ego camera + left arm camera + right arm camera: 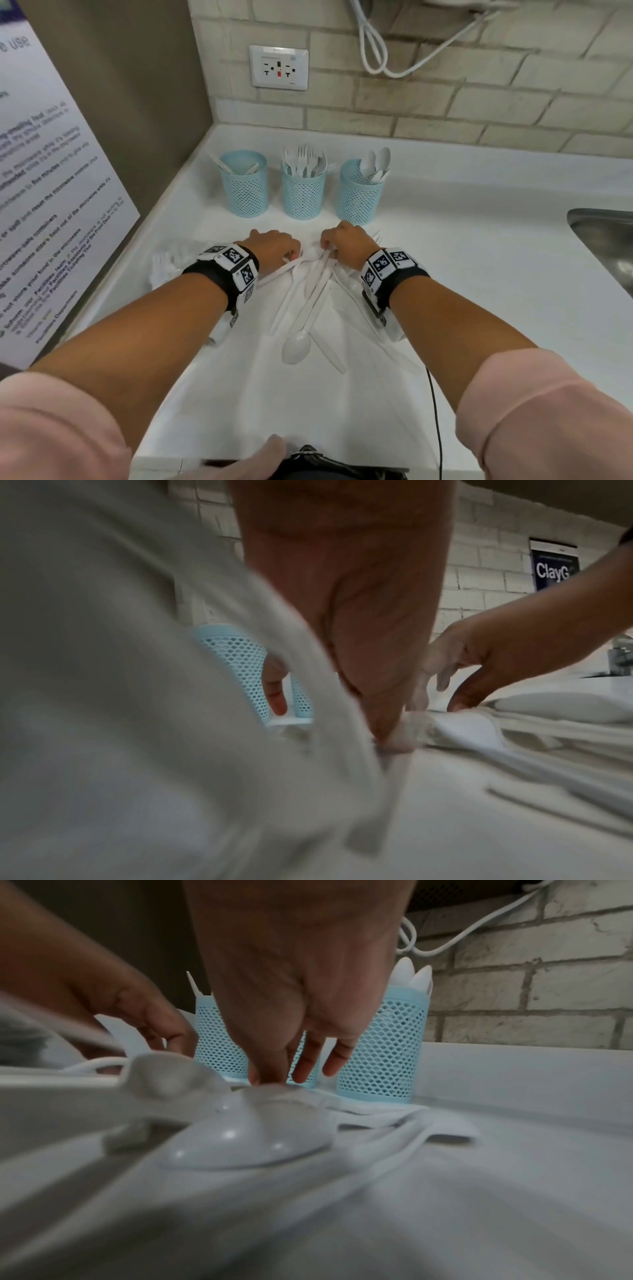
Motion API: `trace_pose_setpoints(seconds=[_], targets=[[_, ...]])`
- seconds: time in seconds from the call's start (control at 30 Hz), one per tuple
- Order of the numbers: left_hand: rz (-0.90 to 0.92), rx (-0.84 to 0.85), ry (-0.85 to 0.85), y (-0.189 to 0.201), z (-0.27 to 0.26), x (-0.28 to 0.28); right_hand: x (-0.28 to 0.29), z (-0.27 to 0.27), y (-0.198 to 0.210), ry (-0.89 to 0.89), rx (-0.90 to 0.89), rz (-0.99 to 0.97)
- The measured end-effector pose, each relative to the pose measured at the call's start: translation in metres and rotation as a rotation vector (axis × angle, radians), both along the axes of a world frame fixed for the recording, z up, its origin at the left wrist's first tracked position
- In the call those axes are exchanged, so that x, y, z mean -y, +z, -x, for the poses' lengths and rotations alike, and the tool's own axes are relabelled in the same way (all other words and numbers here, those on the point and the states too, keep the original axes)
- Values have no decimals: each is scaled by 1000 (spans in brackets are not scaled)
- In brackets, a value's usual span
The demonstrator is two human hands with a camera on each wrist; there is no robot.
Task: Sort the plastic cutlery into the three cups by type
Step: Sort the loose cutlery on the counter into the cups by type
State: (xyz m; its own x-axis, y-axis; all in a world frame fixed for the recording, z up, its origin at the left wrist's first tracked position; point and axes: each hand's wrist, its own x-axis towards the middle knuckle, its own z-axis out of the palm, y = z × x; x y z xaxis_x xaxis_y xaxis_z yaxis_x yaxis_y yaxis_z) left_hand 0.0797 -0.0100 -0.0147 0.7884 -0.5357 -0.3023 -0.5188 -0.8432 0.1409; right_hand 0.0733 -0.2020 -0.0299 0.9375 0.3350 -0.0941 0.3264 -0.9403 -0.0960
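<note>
With our left hand [274, 248] pinching a white plastic knife [277, 272] and our right hand [346, 241] fingering the loose white plastic cutlery pile [308, 294] w/ no clear grip, we'd best lift one pc at a time, then drop it into the matching pale-blue mesh cups [303, 192] just beyond.

Three blue cups [301, 192]. Two hands [274, 248] in cutlery pile [308, 291]; loose pieces overlap, count unclear. One outlet [278, 67].

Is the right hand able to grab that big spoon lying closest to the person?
Probably yes. The spoon lies bowl-up on the counter with nothing on its bowl, just behind the right hand, which is busy in the cutlery pile. Only its handle runs under other pieces.
</note>
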Motion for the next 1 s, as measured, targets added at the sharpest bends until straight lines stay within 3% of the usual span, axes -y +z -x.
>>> trace_pose_setpoints(seconds=[0.17,0.4,0.57,0.7,0.87,1.0], targets=[[14,-79,23,1,2,-4,3,-3,4,54,-34,-12],[39,-91,0,-2,0,-4,18,-8,12,109,-27,225],[33,-126,-24,-1,6,0,42,-7,22,-32,-50,123],[-21,-137,-24,3,7,4,56,-1,29,-114,-82,224],[-62,-115,-51,6,9,8,52,8,21,-105,-171,204],[-48,-134,4,16,9,10,43,8,14,-98,-99,147]])
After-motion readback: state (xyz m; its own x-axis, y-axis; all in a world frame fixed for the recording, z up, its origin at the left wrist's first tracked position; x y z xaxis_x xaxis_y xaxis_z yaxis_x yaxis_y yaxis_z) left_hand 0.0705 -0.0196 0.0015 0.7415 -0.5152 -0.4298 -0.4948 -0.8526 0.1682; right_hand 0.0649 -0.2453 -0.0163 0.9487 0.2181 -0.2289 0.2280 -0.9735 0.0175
